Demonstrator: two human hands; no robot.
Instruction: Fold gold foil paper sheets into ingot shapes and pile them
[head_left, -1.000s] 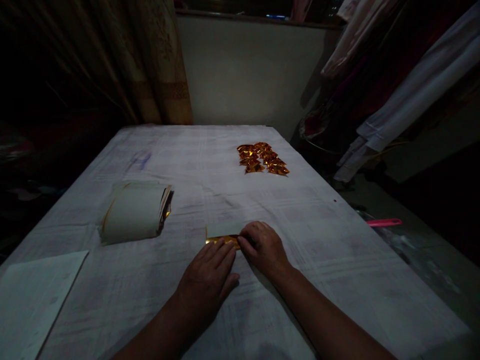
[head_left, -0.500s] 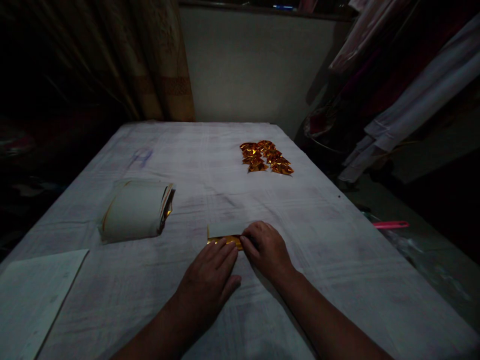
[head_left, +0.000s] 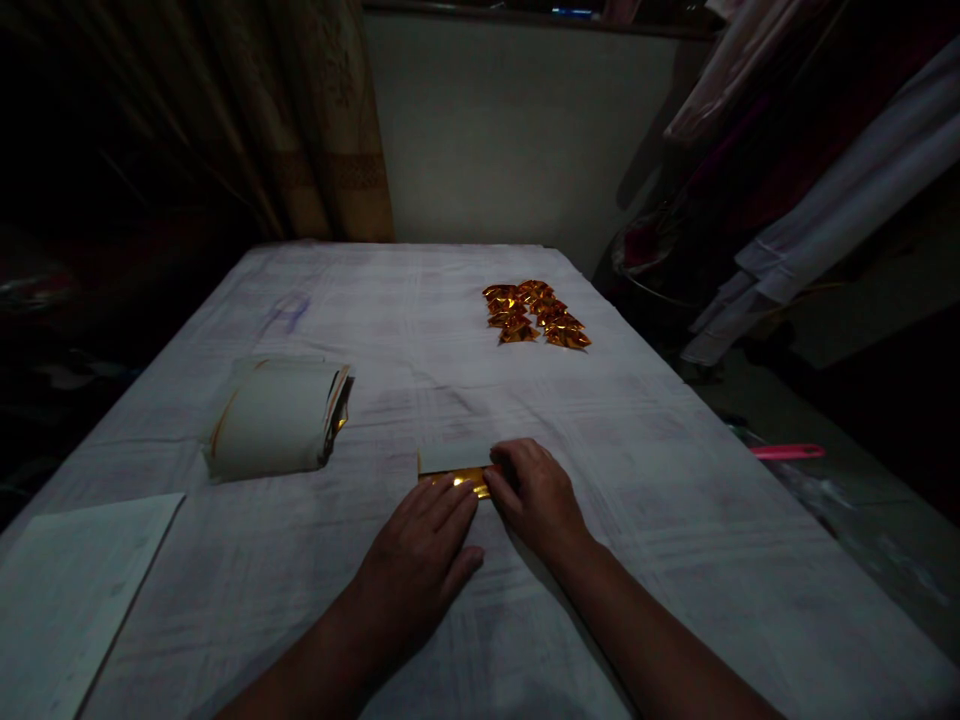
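A small sheet of gold foil paper (head_left: 454,467), white side up with a gold strip showing along its near edge, lies on the white tablecloth (head_left: 420,350) just beyond my hands. My left hand (head_left: 418,553) lies flat, fingers stretched out, fingertips on the gold edge. My right hand (head_left: 538,492) has its fingers curled and pressed onto the paper's right end, which it covers.
A pile of several folded gold foil pieces (head_left: 537,313) lies at the far right of the table. A curled stack of foil sheets (head_left: 276,418) sits at the left, a flat white sheet (head_left: 67,590) at the near left corner. Hanging clothes (head_left: 810,190) and a pink object (head_left: 787,452) are to the right.
My hands and the foil paper stay almost where they were. Only the view has shifted slightly.
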